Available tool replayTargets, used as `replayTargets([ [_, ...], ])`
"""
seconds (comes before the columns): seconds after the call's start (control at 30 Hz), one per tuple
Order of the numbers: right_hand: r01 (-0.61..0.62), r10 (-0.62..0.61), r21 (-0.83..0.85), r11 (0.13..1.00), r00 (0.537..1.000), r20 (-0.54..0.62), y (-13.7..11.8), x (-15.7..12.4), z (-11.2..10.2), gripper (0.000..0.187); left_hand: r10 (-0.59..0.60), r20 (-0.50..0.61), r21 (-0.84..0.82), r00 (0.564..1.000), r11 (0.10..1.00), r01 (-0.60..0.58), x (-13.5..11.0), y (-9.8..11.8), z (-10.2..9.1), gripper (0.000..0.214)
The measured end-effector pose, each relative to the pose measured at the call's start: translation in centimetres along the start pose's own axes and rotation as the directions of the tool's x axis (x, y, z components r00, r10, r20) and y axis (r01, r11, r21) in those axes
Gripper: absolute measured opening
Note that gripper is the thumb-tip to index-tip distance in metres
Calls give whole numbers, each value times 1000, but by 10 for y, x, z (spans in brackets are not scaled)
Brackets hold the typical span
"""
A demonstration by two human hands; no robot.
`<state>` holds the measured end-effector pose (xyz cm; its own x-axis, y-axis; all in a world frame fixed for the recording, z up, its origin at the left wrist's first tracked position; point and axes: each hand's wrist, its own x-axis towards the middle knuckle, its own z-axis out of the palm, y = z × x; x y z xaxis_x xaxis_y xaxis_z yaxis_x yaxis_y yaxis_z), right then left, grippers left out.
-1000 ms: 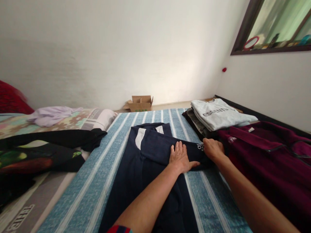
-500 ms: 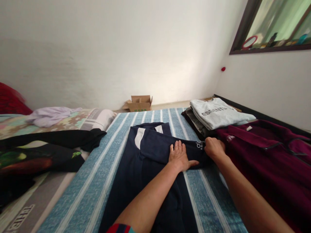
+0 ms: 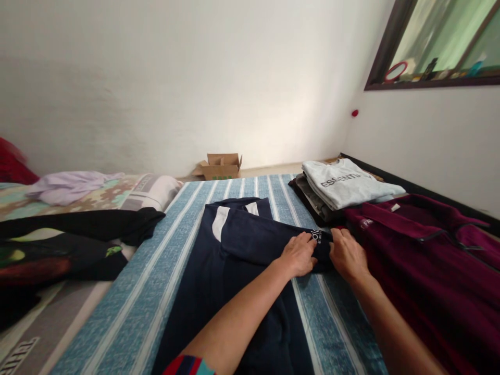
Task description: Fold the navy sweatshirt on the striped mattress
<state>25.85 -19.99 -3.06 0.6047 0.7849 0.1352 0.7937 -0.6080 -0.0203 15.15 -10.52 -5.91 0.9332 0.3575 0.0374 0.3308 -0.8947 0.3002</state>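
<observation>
**Left hand (image 3: 299, 255):** one, fingers (image 3: 307, 240) closed together and curled over a folded band of the navy garment (image 3: 242, 245), just beside its small white logo (image 3: 315, 235); the cloth appears pinched.

**Right hand (image 3: 347, 255):** one, fingers (image 3: 338, 242) slightly spread and bent down on the end of the same band. Whether they grip the cloth or only press on it cannot be told.

**Navy garment:** one, lying folded in the middle of the blue-and-white striped bedsheet (image 3: 117, 297), between both forearms. Two white patches (image 3: 220, 223) show near its far edge.

**Sleeve cuff (image 3: 188, 365):** one, red and blue striped, on the left wrist at the bottom edge of the view.

**To the right of the hands:** one stack of folded clothes (image 3: 312, 200), topped by a pale grey T-shirt (image 3: 344, 183) printed "ESSENTI…"; one maroon zip-up fleece (image 3: 422, 265), lying just beside the right hand.

**To the left, on the neighbouring bedding:** one black printed garment (image 3: 66, 245); one lilac cloth (image 3: 70, 188); one white pillow (image 3: 150, 191); one red cushion (image 3: 11, 169).

**Beyond the bed:** one open cardboard box (image 3: 221, 166) on the floor (image 3: 269, 171) against the wall.
</observation>
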Motion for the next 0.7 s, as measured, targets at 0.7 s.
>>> replayTargets([
  [0.7, -325, 267, 688, 649, 944, 194, 29, -35, 58, 48, 60, -29, 32, 998, 998, -59, 4, 2, 24, 49],
])
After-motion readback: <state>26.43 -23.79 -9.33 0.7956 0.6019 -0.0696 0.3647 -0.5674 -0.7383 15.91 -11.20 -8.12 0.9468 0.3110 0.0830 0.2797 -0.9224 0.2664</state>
